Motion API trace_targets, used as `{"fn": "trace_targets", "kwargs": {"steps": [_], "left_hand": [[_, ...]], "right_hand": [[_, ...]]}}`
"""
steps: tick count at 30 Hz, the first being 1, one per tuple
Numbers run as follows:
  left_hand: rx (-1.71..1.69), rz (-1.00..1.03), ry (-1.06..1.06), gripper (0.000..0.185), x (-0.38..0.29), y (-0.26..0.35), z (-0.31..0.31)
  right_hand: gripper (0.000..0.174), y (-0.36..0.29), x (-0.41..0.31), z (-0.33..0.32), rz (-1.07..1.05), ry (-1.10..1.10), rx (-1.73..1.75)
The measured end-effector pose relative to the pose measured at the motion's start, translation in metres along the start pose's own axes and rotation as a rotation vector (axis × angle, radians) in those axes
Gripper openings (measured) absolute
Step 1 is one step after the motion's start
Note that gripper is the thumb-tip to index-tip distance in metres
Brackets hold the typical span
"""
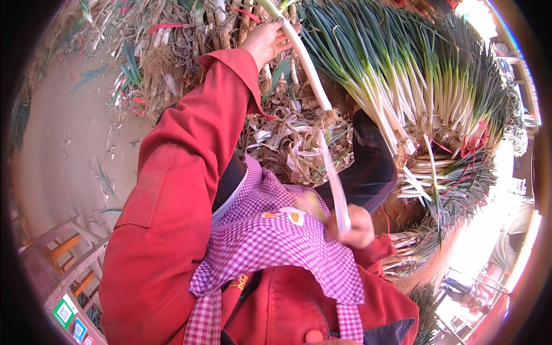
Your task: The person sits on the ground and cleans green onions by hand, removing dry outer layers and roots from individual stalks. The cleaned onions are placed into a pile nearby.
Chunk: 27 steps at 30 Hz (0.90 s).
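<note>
My left hand [271, 39] is raised at the top middle and grips a long green onion [307, 69] by its stalk. The onion slants down to the right, its white shaft smooth and its root tuft [330, 117] at the lower end. Near my purple checked apron [276, 241], my right hand [353, 226] is closed around a pale, blurred strip of peeled skin [334, 181]. The strip stretches up to just below the roots; whether it still joins the onion I cannot tell. Loose peeled skins [297, 146] lie heaped between my legs.
A large row of cleaned green onions [414, 82] stands at the right, with tied bundles [457, 181] and red ties [474, 138] below it. Unpeeled onions [220, 26] with dry leaves are piled at the top. A wooden chair [64, 250] is at lower left.
</note>
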<state>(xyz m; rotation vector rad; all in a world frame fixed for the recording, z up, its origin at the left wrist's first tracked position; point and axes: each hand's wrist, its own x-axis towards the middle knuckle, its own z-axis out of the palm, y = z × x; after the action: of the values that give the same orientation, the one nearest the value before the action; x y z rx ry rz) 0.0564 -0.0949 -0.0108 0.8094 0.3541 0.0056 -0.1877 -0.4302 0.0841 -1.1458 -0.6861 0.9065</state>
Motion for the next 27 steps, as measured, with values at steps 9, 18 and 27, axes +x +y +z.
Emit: {"fn": "trace_targets", "kwargs": {"steps": [9,18,27], "left_hand": [[0.193,-0.030,0.028,0.026,-0.021,0.012,-0.019],[0.726,-0.124,-0.164,0.030,-0.071,-0.022,0.000],[1.077,-0.049,0.184,0.035,-0.076,0.096,-0.091]], "right_hand": [[0.022,0.028,0.058,-0.070,0.888,0.236,-1.604],[0.058,0.058,0.137,-0.094,0.223,0.600,-0.616],[0.044,0.026,-0.030,-0.278,0.359,0.877,-1.585]]}}
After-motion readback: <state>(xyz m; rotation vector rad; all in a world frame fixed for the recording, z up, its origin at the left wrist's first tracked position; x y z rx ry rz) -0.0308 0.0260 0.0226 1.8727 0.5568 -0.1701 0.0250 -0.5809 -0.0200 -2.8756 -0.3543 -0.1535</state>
